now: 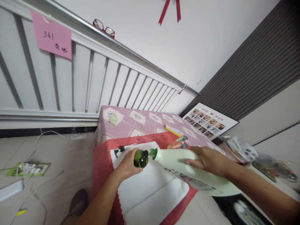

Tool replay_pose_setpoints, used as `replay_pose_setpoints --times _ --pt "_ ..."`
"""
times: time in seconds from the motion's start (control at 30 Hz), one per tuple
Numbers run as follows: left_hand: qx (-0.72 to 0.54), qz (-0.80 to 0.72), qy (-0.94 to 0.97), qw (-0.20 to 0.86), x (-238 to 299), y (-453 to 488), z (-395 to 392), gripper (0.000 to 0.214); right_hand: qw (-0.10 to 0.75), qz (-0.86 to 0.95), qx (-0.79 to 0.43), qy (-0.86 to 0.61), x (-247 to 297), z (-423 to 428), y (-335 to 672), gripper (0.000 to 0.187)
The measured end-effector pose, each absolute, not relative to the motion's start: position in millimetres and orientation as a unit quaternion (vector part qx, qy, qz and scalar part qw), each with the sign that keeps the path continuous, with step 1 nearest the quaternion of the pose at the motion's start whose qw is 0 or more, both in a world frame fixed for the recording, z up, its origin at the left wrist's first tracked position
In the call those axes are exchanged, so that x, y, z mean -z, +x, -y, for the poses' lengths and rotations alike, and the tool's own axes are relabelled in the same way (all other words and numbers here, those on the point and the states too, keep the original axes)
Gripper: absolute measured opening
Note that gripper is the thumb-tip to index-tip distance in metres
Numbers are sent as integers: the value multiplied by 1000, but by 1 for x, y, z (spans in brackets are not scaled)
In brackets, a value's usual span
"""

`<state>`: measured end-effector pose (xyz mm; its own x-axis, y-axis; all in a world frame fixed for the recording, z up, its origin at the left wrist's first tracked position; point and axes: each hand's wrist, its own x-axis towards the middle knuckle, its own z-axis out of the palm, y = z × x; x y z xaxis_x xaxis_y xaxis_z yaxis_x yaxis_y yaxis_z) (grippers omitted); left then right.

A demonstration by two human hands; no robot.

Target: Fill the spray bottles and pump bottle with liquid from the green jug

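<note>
My left hand (128,165) is wrapped round a small dark green pump bottle (140,159) whose pump is off. In my right hand (206,162) is a large pale green jug (178,159), tilted on its side. The jug's green spout (153,153) meets or almost meets the bottle's dark neck; I cannot tell whether liquid is flowing. A dark pump head (119,151) lies on the white cloth (150,193) beside my left hand. Farther back, a light green cap (113,120) rests on the patterned tablecloth (154,118).
A red cloth (103,165) lies under the white one. A yellow box cutter (173,131) and small items sit at the back. Behind runs a white radiator (112,81) with glasses (103,28) on top. A cable and a white power strip (11,190) are on the floor.
</note>
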<state>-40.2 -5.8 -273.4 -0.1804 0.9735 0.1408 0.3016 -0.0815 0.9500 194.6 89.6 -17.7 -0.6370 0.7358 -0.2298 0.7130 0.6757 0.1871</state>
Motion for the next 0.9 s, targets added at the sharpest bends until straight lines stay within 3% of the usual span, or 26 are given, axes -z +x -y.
replay_pose_setpoints --times 0.17,0.9 --pt "-495 -587 546 336 274 -40 6 89 183 -893 -47 409 15 -88 191 48" --pt "-504 -586 536 339 274 -41 5 90 196 -889 -78 406 9 -82 182 48"
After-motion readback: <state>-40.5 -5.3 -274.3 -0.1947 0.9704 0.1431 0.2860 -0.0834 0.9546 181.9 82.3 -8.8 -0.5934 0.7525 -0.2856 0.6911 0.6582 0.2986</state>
